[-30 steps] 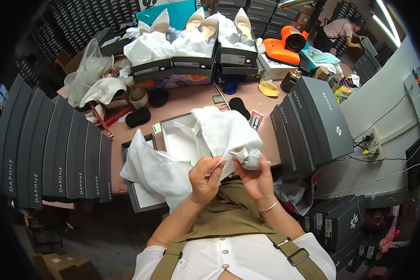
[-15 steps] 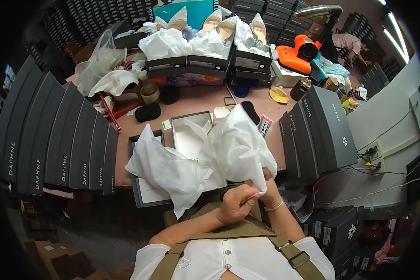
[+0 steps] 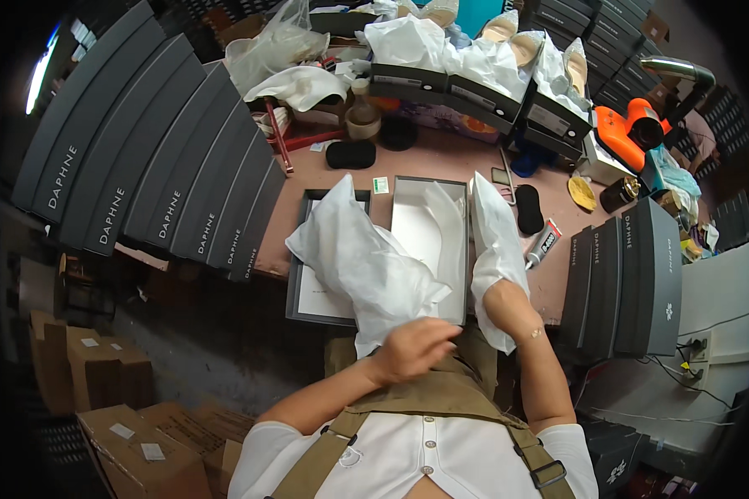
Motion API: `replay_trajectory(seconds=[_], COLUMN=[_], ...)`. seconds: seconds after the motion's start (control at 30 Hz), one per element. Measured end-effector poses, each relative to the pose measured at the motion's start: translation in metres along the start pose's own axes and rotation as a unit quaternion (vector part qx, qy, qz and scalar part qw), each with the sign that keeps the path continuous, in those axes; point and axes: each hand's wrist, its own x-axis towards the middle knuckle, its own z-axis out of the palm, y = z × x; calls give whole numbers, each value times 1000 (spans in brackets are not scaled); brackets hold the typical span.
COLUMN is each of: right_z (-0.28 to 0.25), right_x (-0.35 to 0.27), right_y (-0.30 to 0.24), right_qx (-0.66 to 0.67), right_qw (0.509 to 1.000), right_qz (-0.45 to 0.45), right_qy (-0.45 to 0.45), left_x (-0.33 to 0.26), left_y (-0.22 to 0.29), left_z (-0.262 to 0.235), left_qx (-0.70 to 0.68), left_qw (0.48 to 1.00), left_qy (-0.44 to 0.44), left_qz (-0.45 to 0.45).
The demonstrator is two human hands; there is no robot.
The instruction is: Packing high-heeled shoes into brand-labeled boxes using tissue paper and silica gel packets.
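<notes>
Paper, thin and white, is wrapped round two bundles. The right bundle (image 3: 495,241) is held just to the right of the right box (image 3: 409,208). It is gripped near its low end by the right hand (image 3: 510,306); the fingers are clamped on the paper, though their tips are hidden. The left bundle (image 3: 354,249) is laid over the left box (image 3: 320,299), with its edge lapped over the right box. The left hand (image 3: 414,345) is held near its low end; the fingers are loosely bent and a bit apart, with nothing seen in them, and it cannot be told if the paper is touched. What is wrapped inside cannot be seen. Each bundle will likely feel light, with soft, crinkly paper outside and maybe something firm within. The paper could be torn or slipped off if only a loose corner is pulled, so the thick middle is best taken in a full hand. The right bundle is long and slim; the left one is wide and full of creases. Both boxes are stiff, with flat grey sides and pale insides. On the smooth pink table (image 3: 549,287), a tube (image 3: 543,244) and a rounded black pad (image 3: 528,208) can be seen.
</notes>
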Motion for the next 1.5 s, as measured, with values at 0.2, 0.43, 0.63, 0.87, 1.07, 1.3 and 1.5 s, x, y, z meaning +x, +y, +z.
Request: replay_trajectory(seconds=[0.2, 0.43, 0.63, 0.87, 1.07, 1.3, 1.5], right_z=[-63, -46, -74, -58, -41, -53, -9], right_x=[31, 106, 104, 59, 63, -17, -100], right_y=[-91, -137, -212, -165, -97, -98, -8], right_qx=[-27, 126, 144, 239, 832, 797, 811], right_qw=[990, 950, 893, 930, 533, 569, 389], right_qz=[-73, -198, -321, -274, -145, -45, 81], right_qy=[116, 207, 280, -53, -60, 198, 429], left_x=[-78, -120, -88, -34, 1, 12, 42], left_y=[-72, -132, -128, -76, -41, 31, -16], left_z=[-70, -75, -84, -91, -71, -23, -38], left_qx=[-107, -491, -533, -303, -247, -55, 139], left_qw=[853, 610, 636, 860, 937, 975, 963], left_qy=[348, 373, 305, 242, 135, -90, -142], left_qz=[-374, -498, -467, -333, -207, -197, -180])
